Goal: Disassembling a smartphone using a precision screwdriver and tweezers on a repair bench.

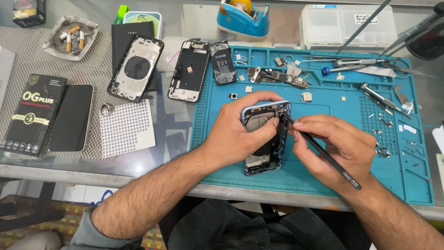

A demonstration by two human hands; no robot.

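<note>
Hands clamped: left [236, 134] around blue phone frame [264, 139] (mid-mat), right [333, 148] pinching black tool [323, 155], mat's [314, 180] near edge bare.

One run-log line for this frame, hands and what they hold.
left hand: grips blue phone frame | right hand: holds black tool, tip at frame's top corner | surface: blue mat

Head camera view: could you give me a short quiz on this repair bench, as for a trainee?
1. True or false: the left hand grips the blue opened phone.
2. What does the right hand hold? A) black pointed tool B) tape dispenser C) cigarette
3. Fill in: the phone lies over a ___-coloured work mat.

Key: 1 true; 2 A; 3 blue.
</note>
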